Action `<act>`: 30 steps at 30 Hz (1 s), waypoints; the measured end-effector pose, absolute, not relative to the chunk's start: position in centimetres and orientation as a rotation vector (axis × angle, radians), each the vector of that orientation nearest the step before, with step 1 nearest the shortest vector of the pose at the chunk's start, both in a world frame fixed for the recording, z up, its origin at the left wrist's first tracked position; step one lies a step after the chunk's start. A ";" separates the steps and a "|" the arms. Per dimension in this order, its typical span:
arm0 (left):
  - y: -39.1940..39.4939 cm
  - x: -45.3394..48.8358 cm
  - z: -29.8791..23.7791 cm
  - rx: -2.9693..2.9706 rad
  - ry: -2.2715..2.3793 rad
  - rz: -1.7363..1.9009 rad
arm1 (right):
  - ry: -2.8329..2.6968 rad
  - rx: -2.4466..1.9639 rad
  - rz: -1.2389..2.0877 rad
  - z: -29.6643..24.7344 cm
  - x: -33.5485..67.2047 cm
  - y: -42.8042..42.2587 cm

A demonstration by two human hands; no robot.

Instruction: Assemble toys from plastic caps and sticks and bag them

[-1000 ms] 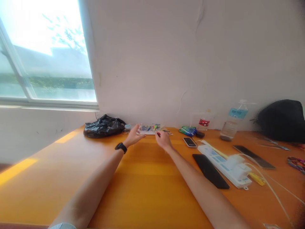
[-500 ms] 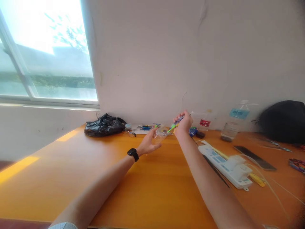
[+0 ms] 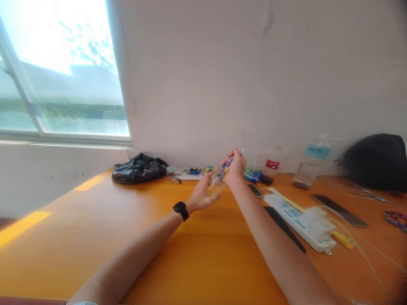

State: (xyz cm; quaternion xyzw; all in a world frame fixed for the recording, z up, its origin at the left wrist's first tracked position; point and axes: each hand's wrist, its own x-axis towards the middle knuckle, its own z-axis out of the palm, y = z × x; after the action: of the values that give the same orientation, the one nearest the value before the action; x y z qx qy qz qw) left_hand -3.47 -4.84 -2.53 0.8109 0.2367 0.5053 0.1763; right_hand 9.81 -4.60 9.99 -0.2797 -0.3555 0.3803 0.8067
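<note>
My right hand (image 3: 235, 166) is raised above the orange table (image 3: 104, 228), its fingers closed round a clear plastic packet (image 3: 220, 177) with small coloured pieces inside. My left hand (image 3: 203, 194), with a black watch (image 3: 180, 209) on the wrist, is just below and left of it, palm up and fingers spread, touching the packet's lower end. More small coloured items (image 3: 195, 170) lie against the wall behind the hands.
A black plastic bag (image 3: 138, 168) lies at the back left under the window. To the right are a white power strip (image 3: 302, 220) with cables, phones (image 3: 339, 209), a water bottle (image 3: 310, 166), green packets (image 3: 253, 174) and a black bag (image 3: 378, 160).
Both hands left the items by the wall. My right hand lifted the packet and brought it back left, and my left hand drew nearer and turned palm up beneath it.
</note>
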 end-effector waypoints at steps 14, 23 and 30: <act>-5.1 -3.6 -2.3 2.259 0.677 1.450 | -0.703 -0.596 1.070 10.5 9.9 -5.0; -5.2 -3.6 -2.2 2.256 0.685 1.459 | -0.721 -0.657 0.984 10.9 10.0 -5.3; -5.1 -3.4 -2.5 2.239 0.709 1.486 | -0.788 -0.704 0.889 10.6 9.8 -5.1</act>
State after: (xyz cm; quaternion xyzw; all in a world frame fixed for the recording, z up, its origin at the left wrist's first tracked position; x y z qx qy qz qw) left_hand -3.41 -5.09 -2.48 0.7925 0.2510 0.5258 0.1803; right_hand 9.80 -5.09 10.58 -0.3247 -0.3636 0.4098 0.7710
